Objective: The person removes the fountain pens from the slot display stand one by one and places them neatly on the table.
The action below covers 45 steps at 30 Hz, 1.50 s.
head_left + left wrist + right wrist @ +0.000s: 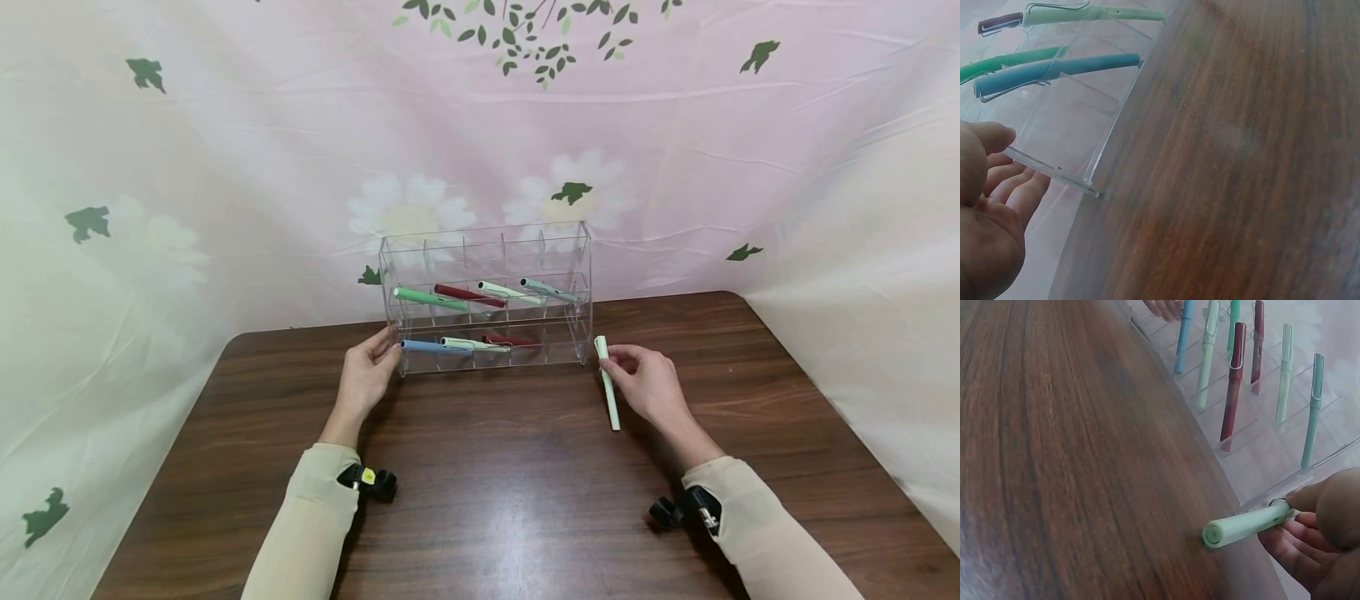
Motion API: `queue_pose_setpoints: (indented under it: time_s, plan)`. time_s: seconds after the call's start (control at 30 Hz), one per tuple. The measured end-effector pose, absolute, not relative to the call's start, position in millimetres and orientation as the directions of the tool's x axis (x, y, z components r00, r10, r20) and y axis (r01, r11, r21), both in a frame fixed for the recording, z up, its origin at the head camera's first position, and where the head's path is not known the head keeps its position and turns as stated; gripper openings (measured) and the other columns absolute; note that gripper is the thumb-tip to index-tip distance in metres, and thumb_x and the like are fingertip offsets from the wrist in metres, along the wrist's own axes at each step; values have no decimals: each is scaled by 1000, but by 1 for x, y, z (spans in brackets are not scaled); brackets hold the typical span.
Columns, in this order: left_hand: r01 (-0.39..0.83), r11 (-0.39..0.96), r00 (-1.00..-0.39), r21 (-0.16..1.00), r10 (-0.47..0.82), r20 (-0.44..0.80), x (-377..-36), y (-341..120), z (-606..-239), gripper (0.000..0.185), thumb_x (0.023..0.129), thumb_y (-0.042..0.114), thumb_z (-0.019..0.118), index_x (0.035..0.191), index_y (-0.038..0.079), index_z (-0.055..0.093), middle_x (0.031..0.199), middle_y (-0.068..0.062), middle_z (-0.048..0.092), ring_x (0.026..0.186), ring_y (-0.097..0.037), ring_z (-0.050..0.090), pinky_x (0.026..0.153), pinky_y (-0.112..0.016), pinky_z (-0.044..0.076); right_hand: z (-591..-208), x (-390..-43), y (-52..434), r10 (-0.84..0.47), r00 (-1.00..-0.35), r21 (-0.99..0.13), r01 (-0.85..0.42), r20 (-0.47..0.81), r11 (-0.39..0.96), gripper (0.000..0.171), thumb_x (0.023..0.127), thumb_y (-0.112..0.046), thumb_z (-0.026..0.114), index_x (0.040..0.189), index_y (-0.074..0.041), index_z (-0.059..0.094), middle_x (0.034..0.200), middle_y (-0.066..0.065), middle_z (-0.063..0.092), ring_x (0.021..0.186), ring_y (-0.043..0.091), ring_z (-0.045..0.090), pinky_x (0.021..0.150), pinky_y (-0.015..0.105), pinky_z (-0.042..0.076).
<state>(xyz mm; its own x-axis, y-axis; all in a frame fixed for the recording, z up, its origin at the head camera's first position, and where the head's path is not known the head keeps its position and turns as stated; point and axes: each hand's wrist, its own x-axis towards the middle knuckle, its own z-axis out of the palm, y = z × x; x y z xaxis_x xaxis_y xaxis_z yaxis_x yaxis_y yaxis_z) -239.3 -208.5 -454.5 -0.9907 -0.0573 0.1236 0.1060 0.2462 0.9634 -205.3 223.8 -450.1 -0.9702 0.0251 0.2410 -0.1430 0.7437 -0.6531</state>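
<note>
My right hand (647,382) pinches a pale mint pen (611,402) between thumb and fingertips, just beside the right end of the clear rack (551,354). The pen stands at a slant, one end leaning toward me; whether its lower end touches the counter (495,467) I can't tell. From the right wrist its plain round end faces the camera, while my thumb and fingers cover much of the other end, leaving a bit of wire clip; the hand itself is cut off at the edge.

My left hand (365,375) grips the rack's left side wall, thumb on one side and fingers on the other. From my head the rack's edge partly hides those fingertips; from the left wrist the back of the hand runs out of frame.

In the rack's upper row lie a green pen (429,298), a dark red one, a pale one and a grey-teal one; in the lower row, a blue pen (435,347), a second pale one and a second dark red one. Their lower ends blur behind the see-through walls. Seen from the left wrist, the green pen is cut off and a dark red one is mostly hidden behind a pale one.
</note>
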Motion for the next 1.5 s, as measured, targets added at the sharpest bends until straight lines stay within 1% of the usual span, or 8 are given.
queue_pose_setpoints:
  time_s: [0.13, 0.33, 0.43, 0.67, 0.93, 1.17, 1.5]
  plan:
    - [99, 250, -991, 963, -58, 117, -239, -208, -454, 47, 109, 2, 59, 155, -7, 52, 152, -29, 58, 140, -38, 61, 102, -14, 55, -453, -208, 225, 27, -980, -655, -111, 197, 748, 28, 104, -16, 74, 123, 4, 78, 101, 18, 82, 87, 29, 76, 66, 24, 52]
    - [77, 268, -993, 960, -63, 97, -239, -209, -455, 48, 109, 4, 59, 156, -5, 52, 153, -28, 58, 141, -37, 61, 104, -18, 55, -455, -211, 225, 19, -995, -649, -52, 103, 759, 30, 105, -20, 71, 121, 5, 78, 105, 19, 82, 91, 31, 77, 68, 28, 56]
    - [75, 267, -994, 961, -58, 94, -239, -209, -454, 48, 109, 3, 58, 156, -5, 51, 154, -28, 58, 141, -37, 61, 104, -19, 55, -455, -212, 224, 14, -997, -639, -42, 82, 768, 29, 105, -20, 71, 119, 5, 78, 105, 21, 81, 93, 33, 77, 70, 31, 58]
    - [71, 271, -994, 960, -57, 90, -238, -208, -453, 48, 110, 6, 59, 156, -4, 52, 153, -27, 59, 141, -36, 61, 104, -19, 56, -455, -213, 223, 15, -998, -610, -26, 63, 792, 28, 104, -21, 71, 115, 4, 79, 102, 21, 81, 89, 31, 73, 71, 33, 56]
    - [69, 276, -994, 959, -59, 89, -238, -208, -453, 49, 110, 6, 59, 157, -5, 50, 155, -28, 57, 141, -37, 61, 103, -16, 56, -457, -213, 222, -4, -997, -568, -46, 74, 822, 27, 104, -19, 72, 113, 5, 79, 99, 20, 80, 91, 34, 72, 79, 46, 59]
    - [70, 269, -994, 960, -62, 90, -238, -208, -454, 49, 110, 5, 58, 157, -6, 50, 156, -28, 56, 142, -37, 60, 104, -17, 55, -459, -210, 225, 15, -994, -581, -53, 112, 812, 29, 106, -20, 69, 118, 4, 78, 108, 23, 80, 96, 37, 72, 83, 51, 59]
    - [39, 273, -995, 961, -81, 64, -239, -207, -454, 50, 109, 6, 60, 157, -3, 52, 155, -27, 58, 140, -37, 62, 100, -14, 57, -457, -206, 230, 39, -965, -614, -134, 260, 778, 26, 105, -16, 69, 118, 4, 78, 102, 21, 81, 93, 39, 75, 81, 50, 59]
